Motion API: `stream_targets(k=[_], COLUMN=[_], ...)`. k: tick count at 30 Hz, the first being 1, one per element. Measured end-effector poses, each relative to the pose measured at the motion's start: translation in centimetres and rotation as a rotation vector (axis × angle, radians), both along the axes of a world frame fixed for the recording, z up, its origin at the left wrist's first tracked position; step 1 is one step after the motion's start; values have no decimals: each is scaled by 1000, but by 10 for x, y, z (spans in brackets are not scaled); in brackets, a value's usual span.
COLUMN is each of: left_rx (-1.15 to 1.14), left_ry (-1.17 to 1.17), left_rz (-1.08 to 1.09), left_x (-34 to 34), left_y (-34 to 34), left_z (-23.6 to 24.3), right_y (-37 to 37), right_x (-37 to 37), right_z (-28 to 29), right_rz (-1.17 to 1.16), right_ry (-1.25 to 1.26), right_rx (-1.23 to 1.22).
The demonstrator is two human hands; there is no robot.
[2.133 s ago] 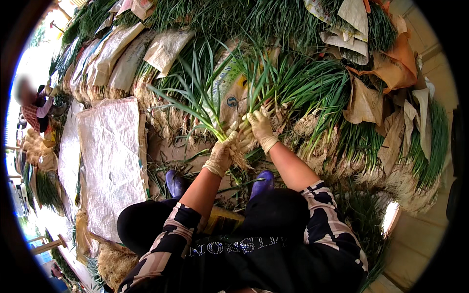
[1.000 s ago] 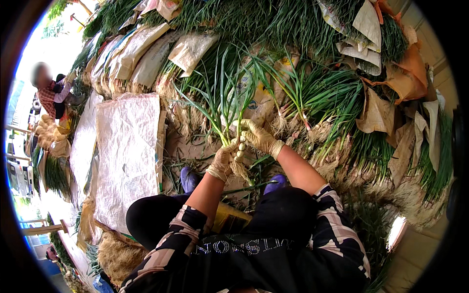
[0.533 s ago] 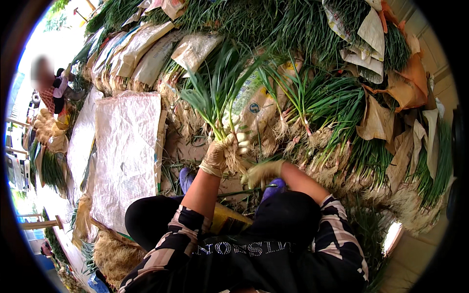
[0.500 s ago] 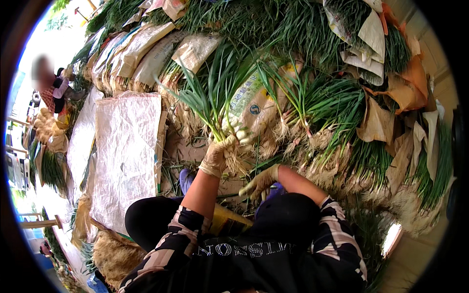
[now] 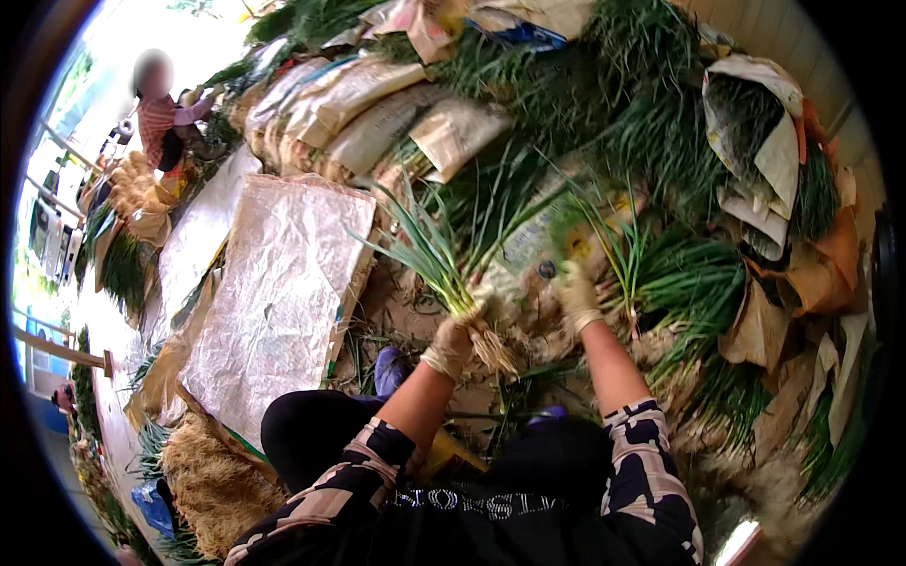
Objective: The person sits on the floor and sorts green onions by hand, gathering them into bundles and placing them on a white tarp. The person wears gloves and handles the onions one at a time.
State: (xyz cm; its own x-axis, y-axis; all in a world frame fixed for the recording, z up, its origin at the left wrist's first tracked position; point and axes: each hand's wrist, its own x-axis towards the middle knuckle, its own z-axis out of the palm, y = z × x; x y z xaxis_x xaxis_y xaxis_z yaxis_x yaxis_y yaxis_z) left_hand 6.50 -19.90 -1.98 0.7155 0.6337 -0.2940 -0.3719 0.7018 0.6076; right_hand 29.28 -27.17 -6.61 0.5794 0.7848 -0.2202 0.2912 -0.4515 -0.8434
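In my gloved left hand [image 5: 451, 345] is a bunch of green garlic [image 5: 444, 274], gripped round the pale stems. Its long flat leaves fan up and away, and its stringy roots hang out to the right of the fist. My gloved right hand [image 5: 578, 300] reaches forward over a printed sack [image 5: 528, 241], beside the loose stalks there. Motion smears its fingers and the green around them, so whether they hold anything cannot be made out. To its right lies a heap of green garlic [image 5: 684, 283] with the roots toward me.
A flattened white woven sack [image 5: 274, 283] covers the ground at the left. Sack-wrapped bundles [image 5: 354, 113] and piled greens [image 5: 613, 85] line the far side. A rooty bundle [image 5: 212, 481] lies at lower left. Another person [image 5: 160, 118] sits at far left.
My right hand has moved from near my knees forward to the printed sack and stalks. My left hand still grips its bunch. The whole view has shifted and turned somewhat.
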Motion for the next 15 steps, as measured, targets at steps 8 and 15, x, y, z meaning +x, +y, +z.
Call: stream_targets(k=[8, 15], left_rx=[-156, -156], left_ry=[-284, 0], left_rz=[-58, -29], left_x=[9, 16], left_y=[-1, -22], left_z=[-1, -9], right_y=[-60, -117], right_x=[-50, 41], right_z=[2, 53], right_rz=[290, -188], right_ry=[11, -704], right_rx=[-28, -814])
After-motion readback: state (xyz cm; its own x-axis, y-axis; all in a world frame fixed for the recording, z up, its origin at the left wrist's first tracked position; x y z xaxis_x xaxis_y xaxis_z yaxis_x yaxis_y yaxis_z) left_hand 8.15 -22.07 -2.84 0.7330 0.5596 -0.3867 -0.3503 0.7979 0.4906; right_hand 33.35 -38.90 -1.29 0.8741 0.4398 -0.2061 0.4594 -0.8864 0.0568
